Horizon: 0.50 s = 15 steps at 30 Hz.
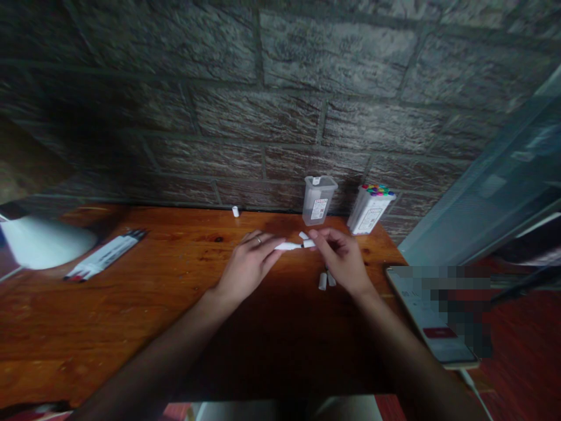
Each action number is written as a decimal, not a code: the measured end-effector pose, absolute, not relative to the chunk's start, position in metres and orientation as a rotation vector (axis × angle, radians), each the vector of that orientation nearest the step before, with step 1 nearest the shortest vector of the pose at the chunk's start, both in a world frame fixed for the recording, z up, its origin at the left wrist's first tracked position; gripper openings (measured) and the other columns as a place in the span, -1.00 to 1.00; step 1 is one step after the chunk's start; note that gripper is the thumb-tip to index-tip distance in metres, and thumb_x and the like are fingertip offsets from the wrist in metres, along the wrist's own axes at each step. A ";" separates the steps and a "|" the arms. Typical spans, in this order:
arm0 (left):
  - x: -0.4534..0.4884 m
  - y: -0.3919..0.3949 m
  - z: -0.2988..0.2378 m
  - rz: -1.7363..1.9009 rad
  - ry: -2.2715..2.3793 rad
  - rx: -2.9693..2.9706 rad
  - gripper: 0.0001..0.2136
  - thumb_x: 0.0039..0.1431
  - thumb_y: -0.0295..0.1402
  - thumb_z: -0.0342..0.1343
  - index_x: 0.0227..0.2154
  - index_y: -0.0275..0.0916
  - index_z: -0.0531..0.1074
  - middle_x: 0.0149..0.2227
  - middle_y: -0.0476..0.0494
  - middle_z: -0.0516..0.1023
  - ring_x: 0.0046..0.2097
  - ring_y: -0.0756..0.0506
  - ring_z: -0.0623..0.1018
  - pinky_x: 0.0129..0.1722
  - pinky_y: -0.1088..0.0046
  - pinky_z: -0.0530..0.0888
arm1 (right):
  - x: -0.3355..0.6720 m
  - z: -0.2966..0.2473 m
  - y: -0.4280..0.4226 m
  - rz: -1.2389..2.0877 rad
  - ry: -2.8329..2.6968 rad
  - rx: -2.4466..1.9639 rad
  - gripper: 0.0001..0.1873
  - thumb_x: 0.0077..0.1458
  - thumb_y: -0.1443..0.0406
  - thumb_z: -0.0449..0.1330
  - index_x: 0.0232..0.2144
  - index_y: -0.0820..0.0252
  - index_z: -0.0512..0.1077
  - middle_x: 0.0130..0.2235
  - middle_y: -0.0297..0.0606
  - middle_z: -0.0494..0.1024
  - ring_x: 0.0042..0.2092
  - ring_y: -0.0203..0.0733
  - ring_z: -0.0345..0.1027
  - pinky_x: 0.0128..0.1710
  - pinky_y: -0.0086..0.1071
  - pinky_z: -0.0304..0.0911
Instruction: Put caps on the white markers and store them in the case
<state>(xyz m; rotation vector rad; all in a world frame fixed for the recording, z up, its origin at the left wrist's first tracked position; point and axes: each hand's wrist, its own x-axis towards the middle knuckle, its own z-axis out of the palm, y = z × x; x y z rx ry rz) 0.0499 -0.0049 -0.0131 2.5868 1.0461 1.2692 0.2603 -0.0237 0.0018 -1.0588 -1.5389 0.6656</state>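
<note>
My left hand (249, 263) grips the white barrel of a marker (287, 246) over the wooden table (144, 304), a ring on one finger. My right hand (344, 260) pinches a white cap (309, 243) at the marker's dark tip. Another loose cap (304, 235) lies just behind the tip, and two more caps (326, 280) rest on the table under my right hand.
An empty clear marker case (319, 200) and a case full of coloured markers (371, 209) stand against the brick wall. A small cap (235, 211) lies by the wall. Several markers (105, 255) lie at left beside a white lamp shade (44, 241). A phone (432, 318) lies at right.
</note>
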 end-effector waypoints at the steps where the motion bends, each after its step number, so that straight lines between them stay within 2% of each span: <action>1: 0.050 -0.004 -0.014 1.271 1.046 2.613 -0.75 0.23 -0.41 0.10 -0.05 -0.17 0.52 -0.16 -0.20 0.60 -0.13 -0.17 0.51 -0.06 0.25 0.41 | 0.259 0.001 -0.025 0.660 -1.562 -1.056 -0.70 0.16 0.08 0.18 -0.40 0.18 0.50 -0.45 -0.30 0.54 -0.41 -0.27 0.38 -0.35 -0.41 0.27; 6: 0.049 -0.003 -0.014 1.303 1.076 2.674 -0.76 0.22 -0.41 0.11 -0.06 -0.15 0.53 -0.17 -0.18 0.60 -0.15 -0.17 0.51 -0.10 0.24 0.41 | 0.255 0.000 -0.029 0.591 -1.645 -1.091 -0.72 0.14 0.09 0.21 -0.39 0.18 0.53 -0.44 -0.30 0.56 -0.42 -0.28 0.39 -0.38 -0.42 0.27; 11: 0.048 -0.003 -0.012 1.322 1.091 2.631 -0.76 0.22 -0.41 0.12 -0.07 -0.15 0.54 -0.18 -0.19 0.61 -0.16 -0.18 0.51 -0.10 0.23 0.40 | 0.264 0.002 -0.025 0.520 -1.492 -1.128 -0.69 0.12 0.06 0.22 -0.41 0.18 0.52 -0.49 -0.31 0.52 -0.47 -0.29 0.35 -0.43 -0.42 0.23; 15: 0.050 -0.004 -0.012 1.326 1.091 2.603 -0.77 0.22 -0.41 0.12 -0.08 -0.17 0.54 -0.19 -0.20 0.61 -0.17 -0.17 0.51 -0.11 0.24 0.40 | 0.263 -0.001 -0.023 0.549 -1.531 -1.152 -0.70 0.12 0.07 0.22 -0.36 0.19 0.53 -0.45 -0.29 0.55 -0.44 -0.28 0.37 -0.40 -0.41 0.25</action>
